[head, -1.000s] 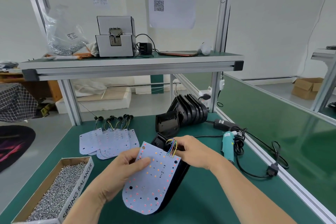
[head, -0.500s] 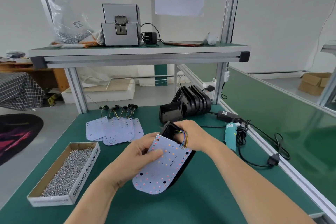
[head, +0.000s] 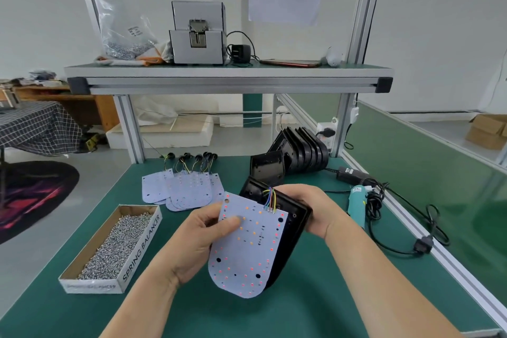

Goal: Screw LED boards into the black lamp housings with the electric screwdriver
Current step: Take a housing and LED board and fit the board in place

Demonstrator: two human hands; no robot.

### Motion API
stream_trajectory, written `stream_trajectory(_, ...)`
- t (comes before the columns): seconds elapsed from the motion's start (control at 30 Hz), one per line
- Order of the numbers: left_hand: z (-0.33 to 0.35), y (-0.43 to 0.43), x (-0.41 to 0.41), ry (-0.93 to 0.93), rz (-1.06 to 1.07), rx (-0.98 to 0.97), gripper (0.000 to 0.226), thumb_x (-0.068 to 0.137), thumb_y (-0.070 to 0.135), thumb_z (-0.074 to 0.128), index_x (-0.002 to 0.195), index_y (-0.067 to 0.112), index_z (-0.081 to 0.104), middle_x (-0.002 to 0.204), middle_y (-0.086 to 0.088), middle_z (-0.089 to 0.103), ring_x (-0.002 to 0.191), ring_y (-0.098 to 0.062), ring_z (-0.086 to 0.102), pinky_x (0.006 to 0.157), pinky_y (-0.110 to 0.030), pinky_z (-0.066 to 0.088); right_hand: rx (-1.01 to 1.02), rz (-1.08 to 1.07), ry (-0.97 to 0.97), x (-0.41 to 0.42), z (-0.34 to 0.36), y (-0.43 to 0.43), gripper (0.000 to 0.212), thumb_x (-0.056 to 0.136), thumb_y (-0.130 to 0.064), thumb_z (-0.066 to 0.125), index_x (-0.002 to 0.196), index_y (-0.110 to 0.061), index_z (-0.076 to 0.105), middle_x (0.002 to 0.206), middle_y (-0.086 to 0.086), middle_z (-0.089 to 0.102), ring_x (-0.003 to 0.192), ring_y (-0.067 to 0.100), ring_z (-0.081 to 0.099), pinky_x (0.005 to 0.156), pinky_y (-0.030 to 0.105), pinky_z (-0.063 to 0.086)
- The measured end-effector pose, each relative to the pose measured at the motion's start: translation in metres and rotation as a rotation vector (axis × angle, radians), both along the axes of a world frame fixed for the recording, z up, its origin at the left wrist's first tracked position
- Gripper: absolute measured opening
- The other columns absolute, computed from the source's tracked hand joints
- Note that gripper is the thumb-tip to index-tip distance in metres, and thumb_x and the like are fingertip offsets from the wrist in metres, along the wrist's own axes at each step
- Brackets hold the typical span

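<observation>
Both hands are engaged over the middle of the green surface [head: 315,310]. The left hand [head: 201,244] grips an LED board [head: 247,250] by its left edge, thumb pressed on the board's face. The right hand [head: 310,211] is clamped around the upper right side of a black lamp housing [head: 295,228], which sits directly beneath the board; the housing's rim shows along the board's right edge and past its top. The board lies tilted over the housing, not seated flush. Coloured wires [head: 270,199] rise from the board's top edge towards the housing.

The electric screwdriver [head: 356,204], teal-bodied, lies on the surface just right of the right hand, untouched, with its cable [head: 406,228] coiled beside it. A stack of spare LED boards [head: 186,189] lies fanned behind the left hand. Further housings [head: 299,151] stand in a row at the rear right. An open carton of screws [head: 115,244] sits at the left.
</observation>
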State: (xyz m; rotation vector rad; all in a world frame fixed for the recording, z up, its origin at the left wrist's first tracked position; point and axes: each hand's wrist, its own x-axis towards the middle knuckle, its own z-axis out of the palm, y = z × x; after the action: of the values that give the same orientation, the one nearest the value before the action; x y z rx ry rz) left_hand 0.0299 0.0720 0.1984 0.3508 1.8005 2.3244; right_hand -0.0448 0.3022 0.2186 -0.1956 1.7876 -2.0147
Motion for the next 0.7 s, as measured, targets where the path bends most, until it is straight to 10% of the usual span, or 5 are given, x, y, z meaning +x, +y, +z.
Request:
stream_trajectory(0.13,-0.003,-0.004,0.004,-0.037,0.059,0.085,0.049,0.064,0.032,0.092,0.105,0.011,0.075,0.105,-0.018,0.074,0.087,-0.03,0.073,0.072,-0.039,0.059,0.292,-0.158,0.094,-0.005,-0.001,-0.008,0.049,0.085,0.009,0.055,0.046,-0.021,0.052,0.05,-0.001,0.046,0.047,0.015,0.041,0.047,0.019,0.039)
stream_trajectory(0.3,-0.007,-0.001,0.001,-0.02,0.183,0.082,0.04,0.069,0.026,0.089,0.103,0.01,0.075,0.105,-0.02,0.074,0.086,-0.031,0.073,0.072,-0.041,0.059,0.949,-0.254,0.447,-0.002,0.001,-0.007,0.013,0.098,-0.004,0.051,0.091,-0.01,0.061,0.099,0.006,0.062,0.091,0.025,0.057,0.076,0.029,0.047)
stream_trajectory(0.4,-0.013,-0.001,-0.001,-0.017,0.258,0.095,0.034,0.073,0.027,0.081,0.101,0.01,0.076,0.105,-0.021,0.074,0.085,-0.031,0.073,0.071,-0.04,0.06,0.58,-0.752,0.901,0.029,0.007,-0.007,0.018,0.096,-0.017,0.059,0.081,-0.026,0.064,0.092,-0.005,0.054,0.081,0.011,0.054,0.071,0.017,0.04)
stream_trajectory(0.5,-0.019,0.005,-0.003,-0.015,0.272,0.084,0.033,0.074,0.029,0.079,0.1,0.008,0.076,0.103,-0.022,0.074,0.083,-0.031,0.073,0.069,-0.038,0.059,0.58,-0.589,1.126,0.058,0.007,-0.023,0.011,0.087,-0.038,0.066,0.086,-0.029,0.072,0.115,-0.012,0.053,0.116,0.006,0.047,0.098,0.014,0.033)
stream_trajectory(0.7,-0.028,0.02,-0.002,0.023,0.306,0.085,0.03,0.076,0.032,0.076,0.098,0.013,0.077,0.098,-0.016,0.076,0.081,-0.026,0.074,0.064,-0.031,0.058,0.659,-0.372,0.764,0.052,-0.007,-0.02,0.029,0.089,-0.039,0.072,0.109,-0.019,0.067,0.144,-0.012,0.036,0.138,0.0,0.019,0.105,0.016,0.021)
